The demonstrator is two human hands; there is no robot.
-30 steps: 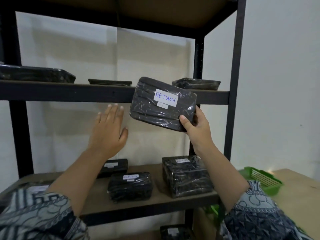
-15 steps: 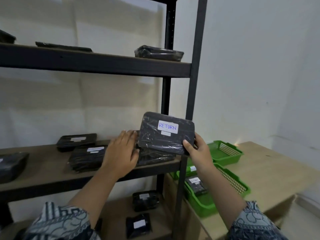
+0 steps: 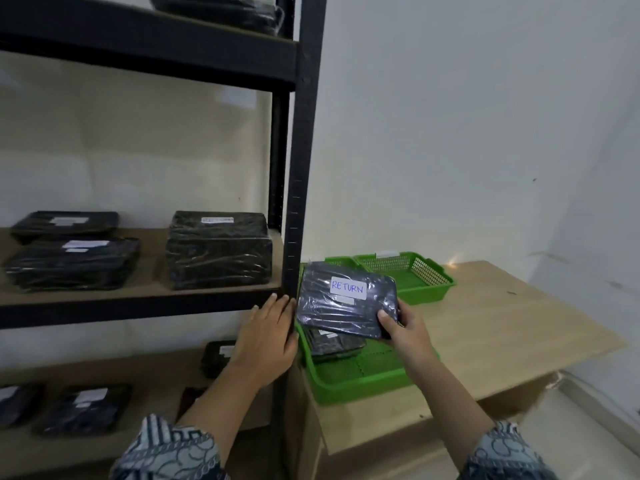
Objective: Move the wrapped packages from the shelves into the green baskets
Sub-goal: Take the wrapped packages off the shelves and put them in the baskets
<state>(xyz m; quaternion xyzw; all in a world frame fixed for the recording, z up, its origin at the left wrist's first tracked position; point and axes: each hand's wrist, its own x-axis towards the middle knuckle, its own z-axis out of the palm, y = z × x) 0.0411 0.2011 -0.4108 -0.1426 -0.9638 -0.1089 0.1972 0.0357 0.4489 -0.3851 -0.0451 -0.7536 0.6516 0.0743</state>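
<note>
My right hand [image 3: 403,325] grips the lower right corner of a black wrapped package [image 3: 341,308] with a white label reading RETURN. The package hangs tilted above the near green basket [image 3: 349,381], where another wrapped package [image 3: 334,342] lies. My left hand [image 3: 266,337] is held with straight fingers beside the package's left edge, in front of the black shelf post [image 3: 298,209]. A second green basket [image 3: 412,273] stands behind, with nothing visible inside. Several wrapped packages remain on the shelves, among them a tall one [image 3: 218,249] and a flat one [image 3: 74,261].
Both baskets sit on a wooden table [image 3: 502,327] right of the black shelving unit. A white wall runs behind. More packages lie on the lower shelf [image 3: 83,407] and one on the upper shelf [image 3: 221,10].
The package has come down from the upper shelf level and rightward past the post to above the near basket. My left hand followed it down. The view swung right and down.
</note>
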